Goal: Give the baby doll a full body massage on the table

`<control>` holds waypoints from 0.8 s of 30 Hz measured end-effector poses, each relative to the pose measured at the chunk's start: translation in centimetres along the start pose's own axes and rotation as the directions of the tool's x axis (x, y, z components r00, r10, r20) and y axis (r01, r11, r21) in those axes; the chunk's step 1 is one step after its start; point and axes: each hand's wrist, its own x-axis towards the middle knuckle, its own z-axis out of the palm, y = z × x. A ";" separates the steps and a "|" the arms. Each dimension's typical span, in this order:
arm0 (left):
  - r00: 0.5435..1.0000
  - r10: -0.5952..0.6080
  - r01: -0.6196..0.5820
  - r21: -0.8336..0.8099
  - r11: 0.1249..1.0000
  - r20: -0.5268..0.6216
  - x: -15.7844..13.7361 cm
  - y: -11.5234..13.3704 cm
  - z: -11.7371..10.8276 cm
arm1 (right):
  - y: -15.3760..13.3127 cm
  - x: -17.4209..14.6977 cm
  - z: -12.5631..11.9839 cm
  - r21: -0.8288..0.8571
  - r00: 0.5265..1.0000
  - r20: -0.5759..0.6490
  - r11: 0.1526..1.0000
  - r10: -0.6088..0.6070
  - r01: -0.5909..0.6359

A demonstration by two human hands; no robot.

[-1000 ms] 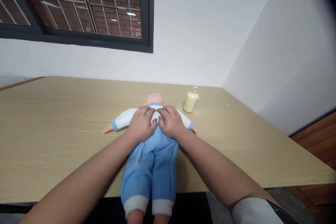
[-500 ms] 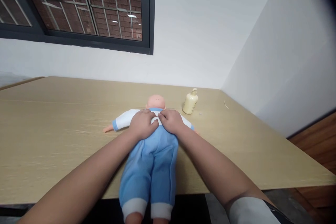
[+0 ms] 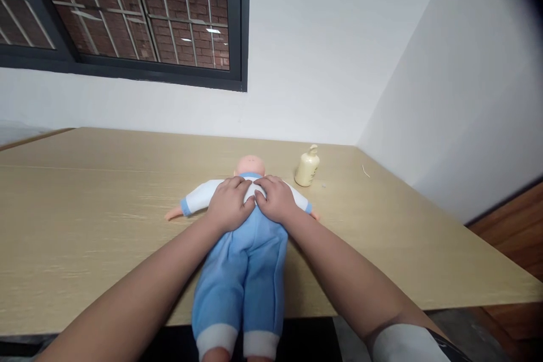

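Note:
A baby doll in blue trousers and a white top with blue cuffs lies stretched out on the table, apparently face down, since only a smooth bald head shows. Its arms spread to both sides, and its lower legs reach past the table's front edge. My left hand rests flat on the left of the doll's upper back, fingers extended. On the other side of the back lies my right hand, also flat. The two thumbs point inward and nearly meet over the middle. Neither hand grasps anything.
A cream pump bottle stands beyond my right hand on the wooden table. A thin white strand lies farther right. White walls rise behind and at the right, with a barred window at upper left.
Both hands stay on the doll's back, with the thumbs and fingers shifted slightly. The whole scene sits a little lower in view.

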 end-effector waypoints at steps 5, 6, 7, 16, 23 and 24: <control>0.996 -0.002 0.005 -0.035 0.999 0.094 0.9 -0.3 -0.5 | 0.1 0.6 -0.5 -0.025 0.991 0.125 0.999 0.043 -0.041; 0.994 0.006 -0.001 -0.042 0.999 0.112 1.0 -0.5 -0.6 | 0.1 0.6 -0.6 -0.026 0.989 0.141 0.998 0.053 -0.050; 0.992 0.012 -0.006 -0.050 0.999 0.124 1.1 -0.6 -0.6 | 0.1 0.7 -0.6 -0.021 0.987 0.149 0.998 0.059 -0.056; 0.999 0.011 -0.014 -0.071 0.997 -0.044 0.0 -1.0 0.5 | 0.3 -0.1 0.2 0.044 0.999 -0.024 0.998 0.035 -0.034; 0.999 -0.033 0.036 -0.113 0.993 0.033 0.3 -1.2 0.3 | 0.4 0.0 0.2 0.032 0.997 0.055 0.998 0.051 -0.053; 0.998 -0.040 0.045 -0.121 0.992 0.047 0.4 -1.2 0.2 | 0.5 0.1 0.2 0.036 0.996 0.079 0.998 0.051 -0.054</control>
